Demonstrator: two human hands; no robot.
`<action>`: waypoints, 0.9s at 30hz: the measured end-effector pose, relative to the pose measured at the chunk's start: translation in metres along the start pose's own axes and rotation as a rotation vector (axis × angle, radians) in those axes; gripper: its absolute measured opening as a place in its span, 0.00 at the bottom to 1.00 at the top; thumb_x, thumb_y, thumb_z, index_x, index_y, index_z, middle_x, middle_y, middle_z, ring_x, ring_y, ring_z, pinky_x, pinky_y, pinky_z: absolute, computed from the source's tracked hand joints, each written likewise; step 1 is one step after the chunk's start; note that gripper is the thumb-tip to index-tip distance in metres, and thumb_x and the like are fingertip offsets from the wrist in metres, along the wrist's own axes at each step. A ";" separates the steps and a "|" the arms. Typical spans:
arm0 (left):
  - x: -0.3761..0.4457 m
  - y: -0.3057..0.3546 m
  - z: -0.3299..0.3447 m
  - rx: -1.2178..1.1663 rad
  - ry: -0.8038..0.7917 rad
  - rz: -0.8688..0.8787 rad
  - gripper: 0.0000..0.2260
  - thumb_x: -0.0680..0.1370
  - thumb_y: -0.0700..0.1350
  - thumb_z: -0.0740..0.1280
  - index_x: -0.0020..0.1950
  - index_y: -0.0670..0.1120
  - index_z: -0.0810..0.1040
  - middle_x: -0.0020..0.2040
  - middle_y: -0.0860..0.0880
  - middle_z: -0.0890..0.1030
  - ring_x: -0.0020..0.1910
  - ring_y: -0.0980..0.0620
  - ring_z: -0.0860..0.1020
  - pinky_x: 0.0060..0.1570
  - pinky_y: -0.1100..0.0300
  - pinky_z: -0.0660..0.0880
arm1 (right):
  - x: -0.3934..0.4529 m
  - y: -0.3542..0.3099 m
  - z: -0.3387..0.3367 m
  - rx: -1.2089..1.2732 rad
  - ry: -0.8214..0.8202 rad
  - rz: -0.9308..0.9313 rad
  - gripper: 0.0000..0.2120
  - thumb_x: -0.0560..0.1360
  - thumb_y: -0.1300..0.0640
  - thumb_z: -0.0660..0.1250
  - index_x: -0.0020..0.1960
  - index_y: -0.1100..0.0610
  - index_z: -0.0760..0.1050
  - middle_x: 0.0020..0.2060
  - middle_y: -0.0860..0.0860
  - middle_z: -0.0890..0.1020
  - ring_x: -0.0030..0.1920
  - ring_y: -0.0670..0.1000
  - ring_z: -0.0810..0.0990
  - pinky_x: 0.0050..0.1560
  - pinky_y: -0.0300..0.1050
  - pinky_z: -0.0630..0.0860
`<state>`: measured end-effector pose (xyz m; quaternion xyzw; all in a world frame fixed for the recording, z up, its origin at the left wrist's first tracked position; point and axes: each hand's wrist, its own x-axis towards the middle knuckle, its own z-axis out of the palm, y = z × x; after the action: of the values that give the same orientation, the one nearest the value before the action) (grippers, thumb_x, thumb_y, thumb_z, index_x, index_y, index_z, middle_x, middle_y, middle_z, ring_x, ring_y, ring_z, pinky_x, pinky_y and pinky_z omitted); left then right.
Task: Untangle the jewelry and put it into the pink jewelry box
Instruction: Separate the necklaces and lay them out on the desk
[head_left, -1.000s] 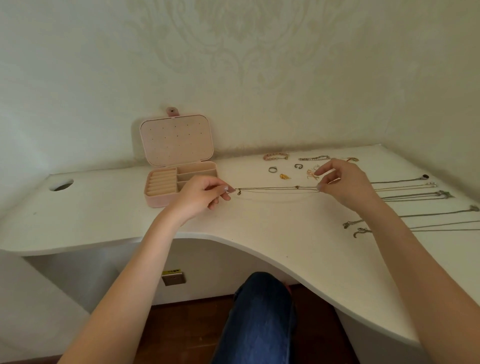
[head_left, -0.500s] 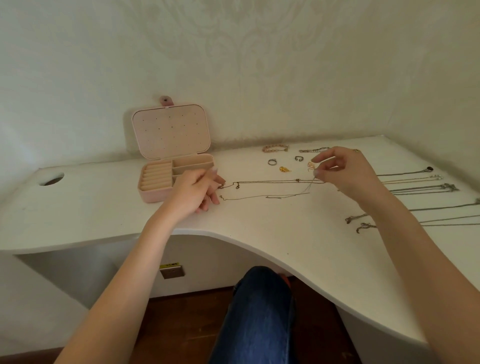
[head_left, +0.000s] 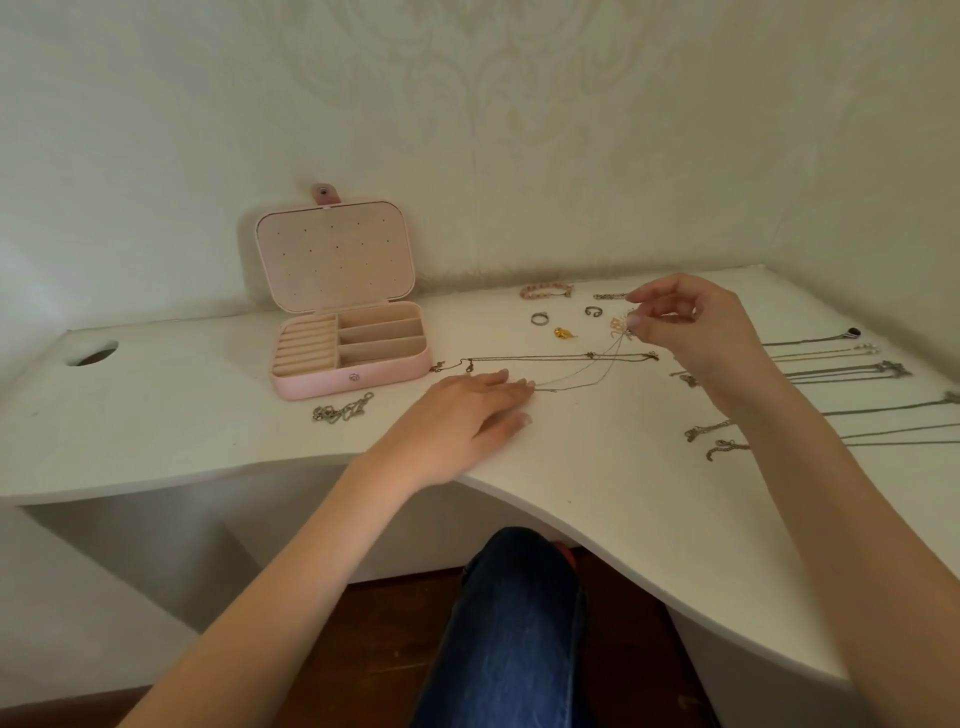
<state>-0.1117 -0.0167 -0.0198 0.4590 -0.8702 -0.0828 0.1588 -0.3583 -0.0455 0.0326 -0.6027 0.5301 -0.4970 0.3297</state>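
Observation:
The pink jewelry box (head_left: 358, 376) stands open on the white desk (head_left: 597, 467), lid upright, compartments empty. A thin chain (head_left: 545, 358) lies stretched across the desk to the right of the box. A second fine chain (head_left: 582, 382) rises from the desk to my right hand (head_left: 691, 332), which pinches its upper end near a small gold pendant (head_left: 621, 326). My left hand (head_left: 467, 421) rests flat with fingers spread, fingertips on that chain's lower end.
A silver chain heap (head_left: 343, 410) lies in front of the box. Rings (head_left: 540, 318), a gold charm (head_left: 565, 333) and a pink bracelet (head_left: 545, 290) sit near the wall. Several straightened chains (head_left: 841, 371) lie at right. A cable hole (head_left: 93, 356) is at far left.
My left hand let go of the chain end and lowered flat onto the desk. My right hand lifted, raising a fine chain off the desk. The head moved, bringing a chain heap into view.

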 end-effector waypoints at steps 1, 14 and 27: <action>0.000 -0.003 0.001 0.021 0.024 0.015 0.19 0.81 0.54 0.54 0.71 0.51 0.68 0.70 0.55 0.70 0.70 0.55 0.66 0.70 0.51 0.62 | 0.000 0.000 -0.001 -0.003 0.015 0.003 0.09 0.72 0.65 0.71 0.46 0.52 0.78 0.36 0.47 0.80 0.34 0.43 0.77 0.31 0.32 0.68; 0.004 0.007 0.001 0.257 0.087 0.012 0.27 0.77 0.63 0.47 0.66 0.54 0.74 0.59 0.51 0.71 0.59 0.50 0.64 0.56 0.54 0.64 | 0.002 0.006 -0.006 0.033 0.055 0.001 0.09 0.71 0.66 0.71 0.49 0.56 0.79 0.36 0.48 0.80 0.35 0.45 0.77 0.46 0.42 0.74; -0.027 -0.030 -0.018 0.172 0.282 -0.094 0.24 0.76 0.60 0.54 0.42 0.49 0.85 0.48 0.51 0.82 0.52 0.49 0.75 0.50 0.54 0.69 | 0.007 0.033 0.007 -0.461 0.029 0.049 0.08 0.71 0.67 0.68 0.46 0.55 0.79 0.38 0.50 0.79 0.39 0.49 0.76 0.36 0.31 0.66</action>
<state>-0.0686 -0.0112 -0.0172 0.5180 -0.8209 0.0499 0.2352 -0.3619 -0.0602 0.0020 -0.6419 0.6488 -0.3633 0.1874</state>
